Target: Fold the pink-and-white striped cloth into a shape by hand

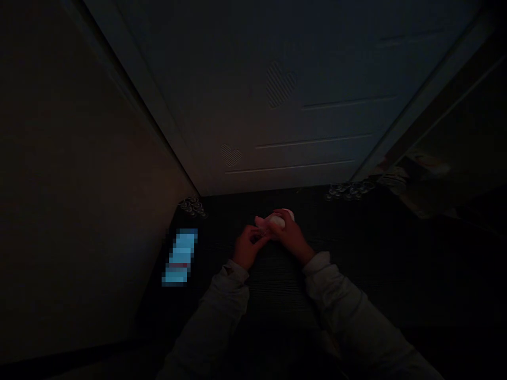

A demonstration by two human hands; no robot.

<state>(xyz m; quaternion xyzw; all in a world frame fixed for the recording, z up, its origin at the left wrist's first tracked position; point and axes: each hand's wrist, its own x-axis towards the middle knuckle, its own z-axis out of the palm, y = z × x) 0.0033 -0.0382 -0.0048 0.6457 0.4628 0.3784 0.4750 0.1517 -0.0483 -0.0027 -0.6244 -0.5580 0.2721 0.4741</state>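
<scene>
In dim light, a small pink-and-white thing [277, 221] lies between my two hands over the dark tabletop [273, 279]. It looks rounded, but its exact kind does not show. My right hand [293, 238] is closed around its right side, covering part of it. At its lower left edge, my left hand [246, 248] has thumb and fingers drawn together in a pinch. What lies right between the left fingertips is too dark to make out.
A lit phone screen [180, 257], pixelated, lies to the left. Clusters of small shiny round objects stand at the back left [193, 206] and back right [349, 190]. Behind rises a pale panel [253, 121] with heart reliefs; a wall [79, 184] borders the left.
</scene>
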